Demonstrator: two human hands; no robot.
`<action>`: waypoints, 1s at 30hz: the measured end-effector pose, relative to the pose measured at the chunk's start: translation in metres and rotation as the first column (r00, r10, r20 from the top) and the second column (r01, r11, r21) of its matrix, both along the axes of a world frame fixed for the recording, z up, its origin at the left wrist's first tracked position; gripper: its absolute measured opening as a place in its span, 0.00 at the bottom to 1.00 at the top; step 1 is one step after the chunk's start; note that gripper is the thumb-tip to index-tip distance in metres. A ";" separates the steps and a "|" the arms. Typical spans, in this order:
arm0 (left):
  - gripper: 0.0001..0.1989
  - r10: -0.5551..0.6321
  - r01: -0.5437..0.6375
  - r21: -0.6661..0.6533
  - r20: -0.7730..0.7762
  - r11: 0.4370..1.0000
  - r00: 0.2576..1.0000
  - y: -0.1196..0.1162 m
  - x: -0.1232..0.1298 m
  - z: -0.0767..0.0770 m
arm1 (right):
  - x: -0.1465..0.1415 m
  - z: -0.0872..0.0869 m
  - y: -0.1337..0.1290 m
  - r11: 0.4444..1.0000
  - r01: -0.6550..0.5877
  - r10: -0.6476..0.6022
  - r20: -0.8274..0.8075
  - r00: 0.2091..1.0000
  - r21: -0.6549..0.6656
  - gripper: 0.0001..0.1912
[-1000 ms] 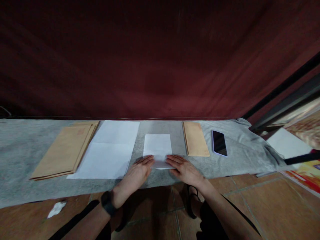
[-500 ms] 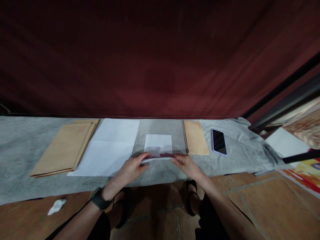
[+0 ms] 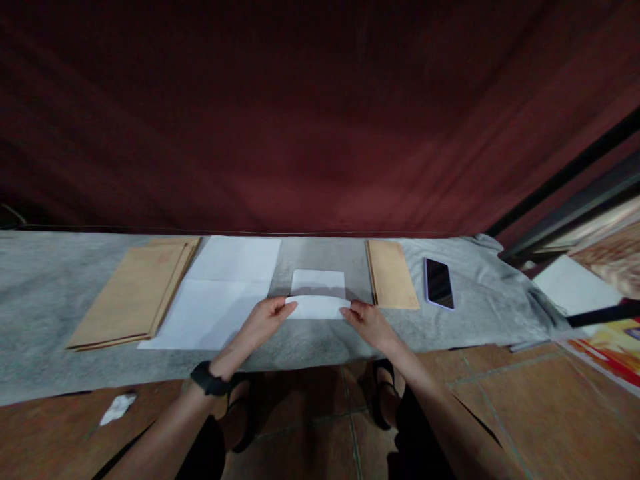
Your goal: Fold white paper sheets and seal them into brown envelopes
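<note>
A sheet of white paper (image 3: 319, 309) has its near part bent up into a curved band. My left hand (image 3: 267, 317) pinches the band's left end, thumb in front and fingers behind. At the right end my right hand (image 3: 367, 321) grips it the same way. Beyond the band, a flat white section (image 3: 319, 281) lies on the grey cloth; whether it joins the held part is hidden. Larger white sheets (image 3: 225, 300) with a crease lie left of my left hand. Small brown envelopes (image 3: 393, 275) are just beyond my right hand.
Large brown envelopes (image 3: 135, 293) are stacked at the left. A phone (image 3: 439, 283) with a purple edge lies at the right on the grey cloth (image 3: 480, 293). A dark red curtain (image 3: 320, 133) hangs behind. Crumpled white tissue (image 3: 118, 409) is on the tiled floor.
Both hands have tipped the held paper edge up and slightly away from me, so its white face now shows as a band. The thumbs have come round to the front.
</note>
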State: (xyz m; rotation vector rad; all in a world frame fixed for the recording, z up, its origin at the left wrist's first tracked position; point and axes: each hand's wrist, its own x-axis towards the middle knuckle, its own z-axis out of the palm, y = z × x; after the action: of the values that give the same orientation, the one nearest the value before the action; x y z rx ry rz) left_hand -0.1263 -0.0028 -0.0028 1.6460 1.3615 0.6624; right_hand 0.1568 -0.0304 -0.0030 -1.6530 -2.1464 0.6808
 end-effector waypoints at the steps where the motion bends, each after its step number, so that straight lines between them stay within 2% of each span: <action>1: 0.22 0.021 -0.021 0.014 -0.010 1.000 1.000 0.001 0.003 -0.001 | -0.002 0.000 0.001 1.000 0.023 -0.023 0.008 1.000 0.003 0.20; 8: 0.14 0.184 -0.141 0.175 -0.259 0.974 0.948 -0.003 0.018 0.004 | -0.014 -0.003 0.009 0.991 0.136 -0.136 0.110 0.985 0.010 0.18; 14: 0.08 0.191 -0.142 0.227 -0.212 0.963 0.958 0.005 0.020 0.003 | -0.024 -0.002 0.014 0.975 0.224 -0.218 0.250 0.944 0.005 0.17; 16: 0.09 0.211 -0.152 0.238 -0.248 0.959 0.945 0.008 0.021 0.003 | -0.028 -0.001 0.015 0.969 0.248 -0.238 0.296 0.925 0.003 0.17; 30: 0.12 0.253 -0.152 0.211 -0.632 0.966 0.732 0.015 0.038 0.012 | -0.042 0.006 0.024 0.943 0.333 -0.300 0.394 0.869 -0.017 0.19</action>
State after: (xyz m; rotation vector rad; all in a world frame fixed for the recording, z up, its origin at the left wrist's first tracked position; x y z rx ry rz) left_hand -0.0885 0.0122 0.0091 1.9646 2.0644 0.2994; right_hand 0.1144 -0.0066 0.0026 -2.2817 -2.0286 0.3707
